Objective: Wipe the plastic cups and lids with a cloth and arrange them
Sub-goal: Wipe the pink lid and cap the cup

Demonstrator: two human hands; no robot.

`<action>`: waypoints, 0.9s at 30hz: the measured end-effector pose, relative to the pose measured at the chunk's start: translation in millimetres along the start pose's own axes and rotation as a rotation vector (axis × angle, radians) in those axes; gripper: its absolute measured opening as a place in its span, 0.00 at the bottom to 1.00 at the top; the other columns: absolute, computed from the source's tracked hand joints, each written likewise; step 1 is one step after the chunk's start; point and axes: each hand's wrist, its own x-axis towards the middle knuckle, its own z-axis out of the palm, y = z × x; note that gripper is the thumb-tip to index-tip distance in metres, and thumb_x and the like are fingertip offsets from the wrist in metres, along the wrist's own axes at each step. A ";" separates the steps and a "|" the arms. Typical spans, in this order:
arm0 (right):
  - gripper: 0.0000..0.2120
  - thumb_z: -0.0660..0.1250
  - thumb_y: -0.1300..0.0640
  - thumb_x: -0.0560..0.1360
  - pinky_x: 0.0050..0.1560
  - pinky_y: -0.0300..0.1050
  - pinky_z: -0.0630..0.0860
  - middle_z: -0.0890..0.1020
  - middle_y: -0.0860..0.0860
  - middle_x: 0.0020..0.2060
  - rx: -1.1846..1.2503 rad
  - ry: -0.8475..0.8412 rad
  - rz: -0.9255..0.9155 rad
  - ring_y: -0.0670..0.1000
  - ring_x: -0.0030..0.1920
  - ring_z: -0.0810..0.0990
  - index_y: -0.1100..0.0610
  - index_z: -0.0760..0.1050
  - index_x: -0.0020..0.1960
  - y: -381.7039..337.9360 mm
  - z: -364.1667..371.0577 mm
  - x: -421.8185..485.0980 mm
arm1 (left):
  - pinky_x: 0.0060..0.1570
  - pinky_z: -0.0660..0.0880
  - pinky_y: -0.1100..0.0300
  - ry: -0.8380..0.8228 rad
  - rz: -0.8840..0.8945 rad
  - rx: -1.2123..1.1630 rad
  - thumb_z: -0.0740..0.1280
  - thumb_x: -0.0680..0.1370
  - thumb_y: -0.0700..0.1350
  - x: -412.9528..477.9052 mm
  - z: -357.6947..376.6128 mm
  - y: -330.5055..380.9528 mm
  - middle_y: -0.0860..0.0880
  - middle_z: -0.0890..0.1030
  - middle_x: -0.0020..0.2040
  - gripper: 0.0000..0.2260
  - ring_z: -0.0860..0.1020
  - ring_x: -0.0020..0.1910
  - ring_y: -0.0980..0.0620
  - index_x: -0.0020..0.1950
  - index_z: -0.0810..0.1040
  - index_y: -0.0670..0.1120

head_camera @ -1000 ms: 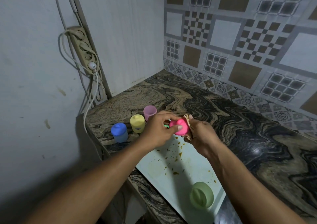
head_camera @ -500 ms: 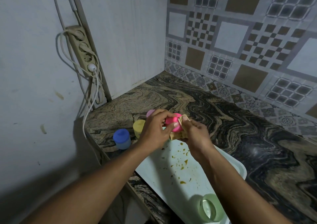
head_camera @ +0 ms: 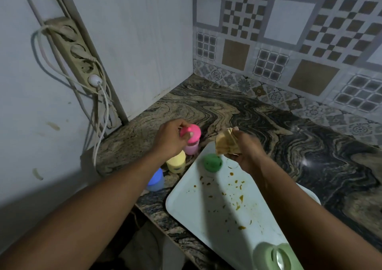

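Observation:
My left hand (head_camera: 170, 138) grips a bright pink lid (head_camera: 191, 133) and holds it on top of the pale pink cup (head_camera: 192, 148). A crumpled beige cloth (head_camera: 225, 142) is bunched in my right hand (head_camera: 247, 149), which hovers above the far end of the white tray (head_camera: 206, 214). A green lid (head_camera: 212, 162) lies on that end of the tray. Left of the tray a yellow lidded cup (head_camera: 176, 162) and a blue lidded cup (head_camera: 156, 180) stand in a row on the counter. A pale green cup (head_camera: 276, 256) lies on its side at the tray's near end.
The tray carries brown food smears. The marble counter (head_camera: 289, 137) meets a white wall on the left and patterned tiles at the back. A power strip (head_camera: 73, 51) with dangling cables hangs on the left wall. The counter edge runs just beside the blue cup.
My hands have separated. The left one carried the pink lid leftward onto the pale pink cup, while the right one pulled away with the cloth. The green lid is now uncovered.

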 end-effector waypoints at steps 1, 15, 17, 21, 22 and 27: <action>0.14 0.60 0.54 0.84 0.51 0.55 0.79 0.84 0.55 0.32 -0.004 0.004 -0.001 0.55 0.37 0.82 0.58 0.77 0.44 0.8 4.0 3.3 | 0.47 0.82 0.47 -0.014 0.006 0.019 0.74 0.70 0.53 4.6 0.6 -1.5 0.51 0.84 0.50 0.09 0.83 0.47 0.48 0.49 0.81 0.54; 0.11 0.63 0.53 0.82 0.56 0.58 0.80 0.85 0.59 0.41 -0.044 -0.007 0.027 0.60 0.43 0.83 0.59 0.80 0.48 17.8 28.9 42.8 | 0.40 0.71 0.56 -0.166 0.162 0.233 0.73 0.74 0.45 23.9 18.0 -31.8 0.47 0.78 0.48 0.07 0.77 0.45 0.44 0.49 0.77 0.50; 0.11 0.64 0.53 0.82 0.56 0.59 0.79 0.85 0.61 0.44 -0.028 -0.014 0.039 0.61 0.44 0.83 0.61 0.80 0.52 20.6 31.1 46.0 | 0.40 0.71 0.56 -0.184 0.135 0.217 0.73 0.74 0.45 25.2 17.6 -29.7 0.46 0.80 0.48 0.07 0.78 0.46 0.43 0.48 0.77 0.49; 0.08 0.65 0.53 0.81 0.57 0.60 0.78 0.84 0.58 0.42 0.020 -0.012 0.086 0.59 0.44 0.82 0.57 0.79 0.48 26.6 33.3 49.2 | 0.48 0.78 0.49 -0.221 0.039 0.237 0.74 0.74 0.46 28.4 17.6 -20.7 0.46 0.81 0.48 0.09 0.79 0.49 0.41 0.45 0.74 0.52; 0.08 0.65 0.54 0.81 0.56 0.60 0.78 0.84 0.58 0.42 0.035 -0.009 0.097 0.58 0.43 0.82 0.57 0.79 0.49 27.6 32.6 49.5 | 0.49 0.78 0.48 -0.227 0.018 0.246 0.74 0.75 0.46 28.8 18.2 -18.3 0.46 0.81 0.49 0.09 0.79 0.50 0.41 0.44 0.73 0.54; 0.09 0.66 0.53 0.80 0.46 0.54 0.79 0.84 0.59 0.48 0.087 -0.011 0.121 0.59 0.47 0.82 0.58 0.79 0.54 29.2 18.9 46.1 | 0.52 0.79 0.47 -0.275 -0.063 0.200 0.72 0.76 0.43 32.2 17.6 -12.9 0.45 0.81 0.54 0.09 0.79 0.53 0.42 0.43 0.72 0.54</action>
